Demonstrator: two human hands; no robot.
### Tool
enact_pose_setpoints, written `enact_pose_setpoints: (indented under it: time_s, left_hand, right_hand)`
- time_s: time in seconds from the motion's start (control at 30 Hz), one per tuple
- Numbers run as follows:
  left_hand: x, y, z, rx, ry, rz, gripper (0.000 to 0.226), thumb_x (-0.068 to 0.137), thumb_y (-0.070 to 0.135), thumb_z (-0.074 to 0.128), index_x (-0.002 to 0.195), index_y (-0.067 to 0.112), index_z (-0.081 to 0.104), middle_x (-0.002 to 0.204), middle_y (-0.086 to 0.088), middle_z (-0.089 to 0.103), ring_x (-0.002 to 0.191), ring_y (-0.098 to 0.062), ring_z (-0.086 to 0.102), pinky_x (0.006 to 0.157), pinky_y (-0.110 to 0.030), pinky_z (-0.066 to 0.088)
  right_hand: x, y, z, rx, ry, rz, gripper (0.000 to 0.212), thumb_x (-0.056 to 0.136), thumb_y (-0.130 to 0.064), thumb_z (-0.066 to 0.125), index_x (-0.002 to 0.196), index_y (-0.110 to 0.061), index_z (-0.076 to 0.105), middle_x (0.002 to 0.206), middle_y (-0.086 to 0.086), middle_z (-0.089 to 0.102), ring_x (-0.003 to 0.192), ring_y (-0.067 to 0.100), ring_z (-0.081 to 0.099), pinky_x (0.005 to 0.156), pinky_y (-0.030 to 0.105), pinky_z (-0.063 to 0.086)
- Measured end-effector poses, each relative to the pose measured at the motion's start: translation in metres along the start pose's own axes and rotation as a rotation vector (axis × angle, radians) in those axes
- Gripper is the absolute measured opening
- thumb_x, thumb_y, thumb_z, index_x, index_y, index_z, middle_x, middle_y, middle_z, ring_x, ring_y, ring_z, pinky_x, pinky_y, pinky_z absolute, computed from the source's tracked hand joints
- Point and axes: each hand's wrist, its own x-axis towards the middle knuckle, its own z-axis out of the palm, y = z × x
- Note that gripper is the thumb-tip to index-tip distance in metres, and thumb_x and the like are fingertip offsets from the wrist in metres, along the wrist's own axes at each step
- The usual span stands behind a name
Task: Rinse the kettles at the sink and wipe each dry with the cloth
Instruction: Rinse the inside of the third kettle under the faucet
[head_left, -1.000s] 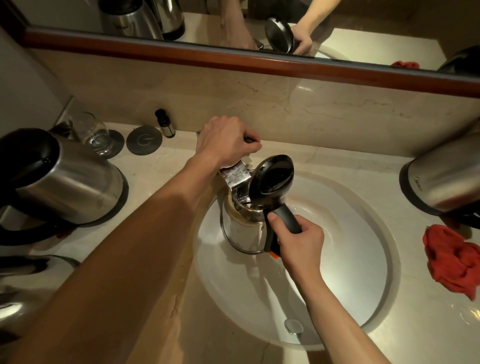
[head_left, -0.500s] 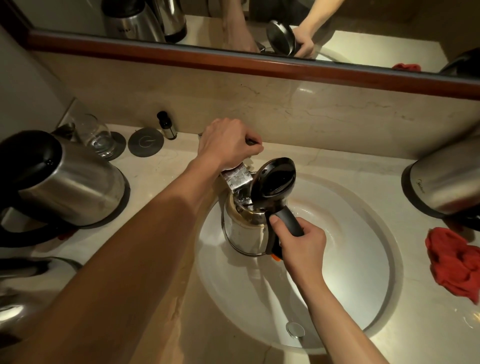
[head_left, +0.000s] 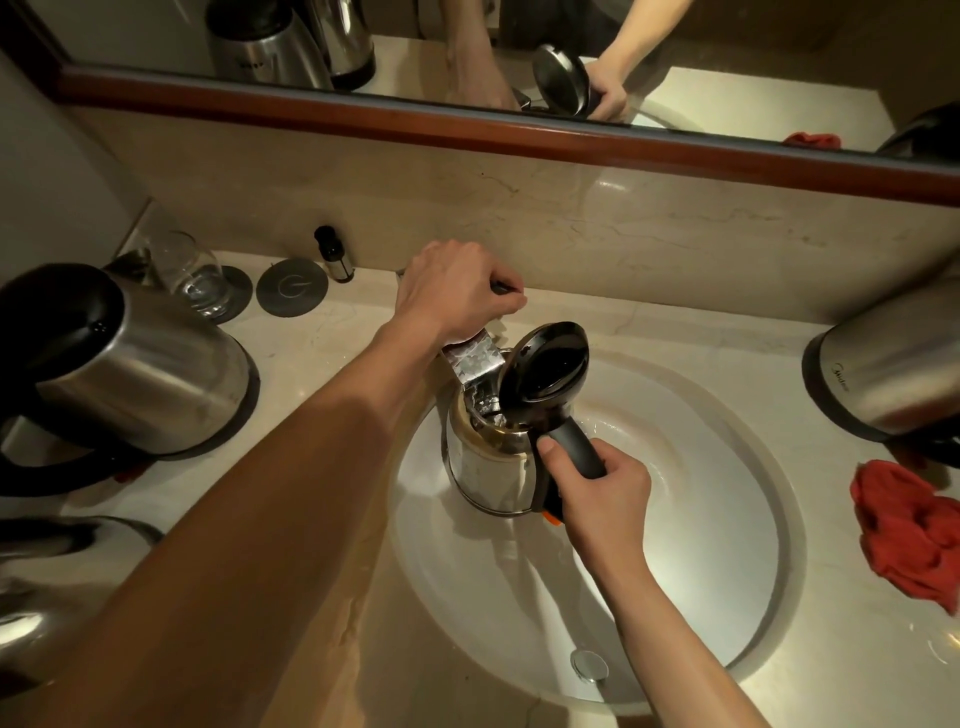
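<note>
A steel kettle (head_left: 485, 470) with its black lid (head_left: 545, 376) flipped open stands upright in the white sink (head_left: 701, 545), its mouth under the tap spout (head_left: 475, 361). My right hand (head_left: 602, 504) grips the kettle's black handle. My left hand (head_left: 452, 291) is curled round the tap lever behind the sink. A red cloth (head_left: 914, 530) lies crumpled on the counter at the right.
A steel kettle (head_left: 130, 379) stands on the counter at the left, another (head_left: 47, 582) at the lower left edge, a third (head_left: 893, 374) at the right. A glass (head_left: 195, 275), a round coaster (head_left: 292, 287) and a small bottle (head_left: 332, 254) sit at the back left.
Both hands and the kettle stay where they were; only the view has shifted slightly.
</note>
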Motion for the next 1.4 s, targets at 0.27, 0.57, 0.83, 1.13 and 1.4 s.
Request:
enact_pose_setpoints:
  time_s: [0.27, 0.57, 0.83, 1.13, 1.4]
  left_hand:
    - [-0.0001, -0.0001, 0.0015, -0.002, -0.002, -0.006, 0.02, 0.089, 0.052, 0.062, 0.098, 0.041, 0.077, 0.098, 0.018, 0.075, 0.094, -0.013, 0.066, 0.075, -0.028, 0.044]
    - [-0.0002, 0.0006, 0.0007, 0.006, -0.007, -0.011, 0.02, 0.089, 0.052, 0.061, 0.098, 0.043, 0.076, 0.099, 0.019, 0.075, 0.095, -0.015, 0.066, 0.076, -0.029, 0.043]
    - [-0.0003, 0.0003, 0.0001, -0.002, -0.022, -0.025, 0.02, 0.087, 0.053, 0.061, 0.096, 0.043, 0.076, 0.098, 0.018, 0.075, 0.093, -0.016, 0.066, 0.083, -0.034, 0.052]
    - [-0.0003, 0.0002, 0.0, -0.013, -0.011, -0.014, 0.018, 0.088, 0.05, 0.062, 0.094, 0.042, 0.077, 0.095, 0.018, 0.075, 0.091, -0.014, 0.066, 0.08, -0.029, 0.047]
    - [-0.0004, 0.0012, -0.0005, -0.012, -0.006, -0.02, 0.017, 0.088, 0.051, 0.063, 0.094, 0.042, 0.076, 0.095, 0.017, 0.075, 0.091, -0.014, 0.066, 0.075, -0.029, 0.043]
  right_hand:
    - [0.0014, 0.003, -0.0011, -0.017, -0.023, -0.009, 0.053, 0.062, -0.058, 0.073, 0.051, -0.014, 0.046, 0.051, -0.001, 0.037, 0.054, 0.018, 0.036, 0.056, 0.034, 0.033]
    - [0.0027, 0.0073, -0.003, 0.002, -0.036, 0.008, 0.052, 0.066, -0.056, 0.075, 0.05, -0.018, 0.044, 0.051, -0.001, 0.035, 0.054, 0.018, 0.036, 0.055, 0.036, 0.034]
    - [0.0041, 0.0037, -0.0029, 0.014, -0.047, 0.035, 0.042, 0.066, -0.055, 0.077, 0.047, -0.026, 0.055, 0.048, -0.002, 0.042, 0.052, 0.022, 0.043, 0.051, 0.049, 0.044]
    - [0.0026, -0.001, -0.0028, -0.011, -0.038, -0.004, 0.044, 0.068, -0.052, 0.077, 0.045, -0.026, 0.05, 0.048, -0.004, 0.038, 0.05, 0.019, 0.038, 0.05, 0.04, 0.035]
    - [0.0043, -0.0006, -0.0019, 0.001, -0.044, 0.015, 0.044, 0.067, -0.052, 0.077, 0.046, -0.024, 0.052, 0.049, 0.004, 0.042, 0.051, 0.021, 0.043, 0.05, 0.045, 0.039]
